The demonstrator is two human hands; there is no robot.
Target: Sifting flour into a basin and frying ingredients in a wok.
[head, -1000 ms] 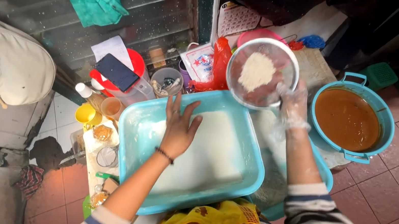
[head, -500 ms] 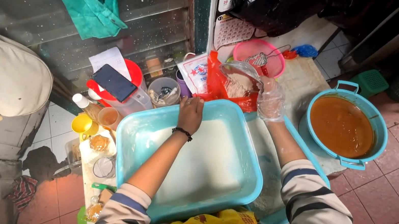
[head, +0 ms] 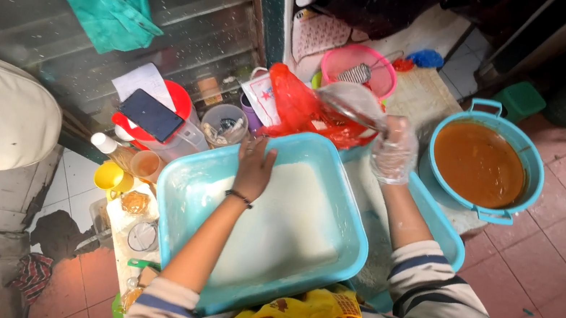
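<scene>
A cramped makeshift food-preparation corner, likely a home or street-stall kitchen. A turquoise tub (head: 179,200) of white batter fills the centre, a blue basin of brown sauce (head: 479,163) sits at two o'clock, a pink colander (head: 359,70) at twelve, small condiment cups (head: 128,175) at nine, over a red-tiled floor (head: 562,254).

The metal bowl (head: 349,102) is motion-blurred — its contents unreadable — and gloved fingers (head: 392,133) hide its rim.

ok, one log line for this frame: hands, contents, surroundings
left hand: flat in blue tub, on white batter | right hand: gloved, gripping sieve | orange-sauce basin alongside
</scene>
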